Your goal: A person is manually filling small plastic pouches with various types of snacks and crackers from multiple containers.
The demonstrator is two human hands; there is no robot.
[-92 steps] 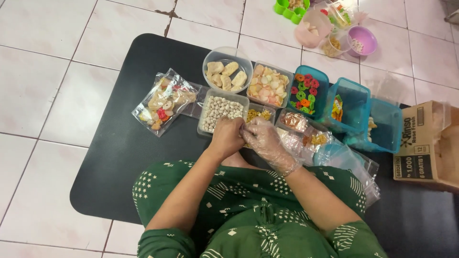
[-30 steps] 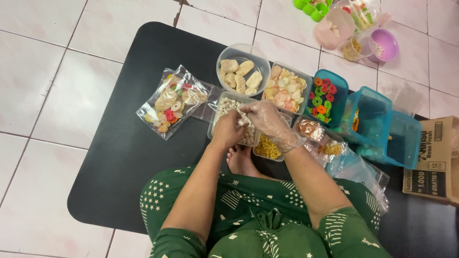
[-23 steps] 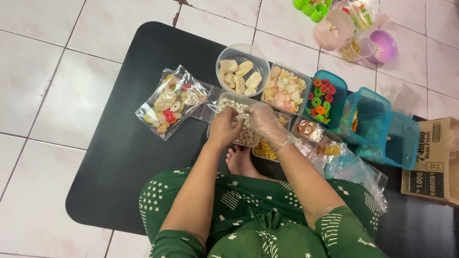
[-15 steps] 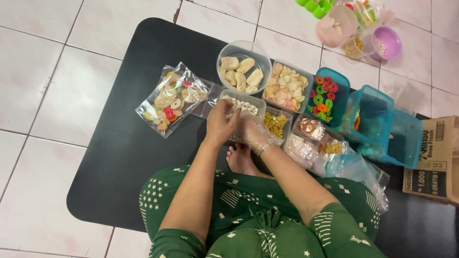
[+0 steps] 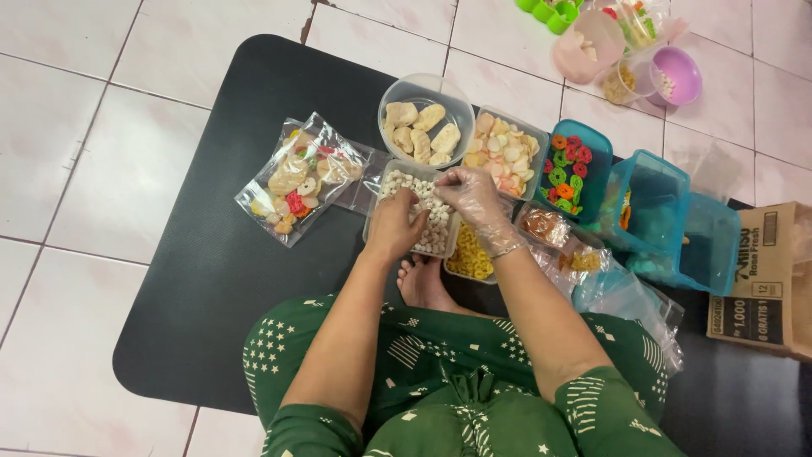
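I sit on a black mat [image 5: 211, 288] with both hands over a clear tub of small white crackers [image 5: 433, 230]. My bare left hand [image 5: 391, 230] rests at the tub's near-left edge, fingers curled around what looks like a small clear bag, hard to make out. My right hand [image 5: 474, 199], in a thin plastic glove, pinches a few white crackers just above the tub. A sealed clear bag of mixed snacks [image 5: 296, 182] lies on the mat to the left.
Behind the hands stand a round tub of pale crackers [image 5: 423, 127], a tub of pink-white chips [image 5: 506, 152], a blue tub of coloured rings [image 5: 571, 169] and empty blue tubs [image 5: 677, 224]. Yellow snacks [image 5: 469, 258], loose plastic bags [image 5: 626, 296], a cardboard box [image 5: 765, 279] and pink bowls [image 5: 677, 74] lie to the right.
Both hands moved away from my lap and forward to the tub of white crackers. The gloved right hand now pinches crackers over it.
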